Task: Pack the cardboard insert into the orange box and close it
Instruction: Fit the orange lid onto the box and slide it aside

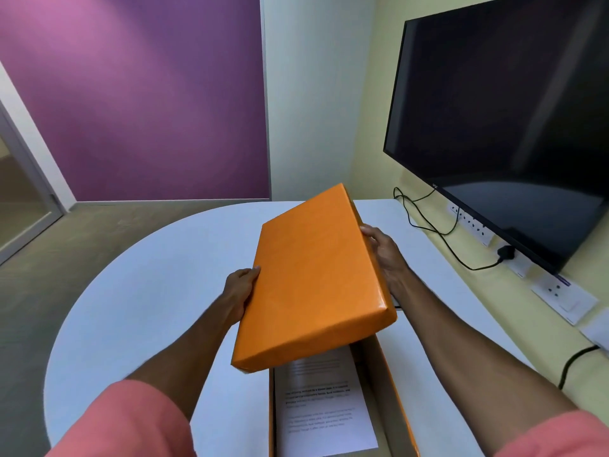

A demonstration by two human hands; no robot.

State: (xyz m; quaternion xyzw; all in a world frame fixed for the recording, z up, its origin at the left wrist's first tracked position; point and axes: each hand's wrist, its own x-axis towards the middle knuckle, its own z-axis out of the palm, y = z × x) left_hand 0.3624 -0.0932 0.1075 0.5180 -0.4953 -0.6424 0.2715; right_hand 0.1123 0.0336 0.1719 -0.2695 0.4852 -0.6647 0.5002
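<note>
An orange box lid [313,278] hangs tilted in the air above the table, its far end raised. My left hand [242,288] grips its left long edge and my right hand [384,252] grips its right long edge. Below its near end lies the open orange box base [389,384] with brown cardboard inner walls. A white printed sheet [324,407] lies flat inside the base. The lid covers the far part of the base, and I cannot tell a separate cardboard insert from the walls.
The box stands on a white rounded table [148,291]. A large dark screen [514,120] hangs on the right wall, with black cables [438,225] and wall sockets [560,291] below it. A purple wall panel [141,94] stands behind.
</note>
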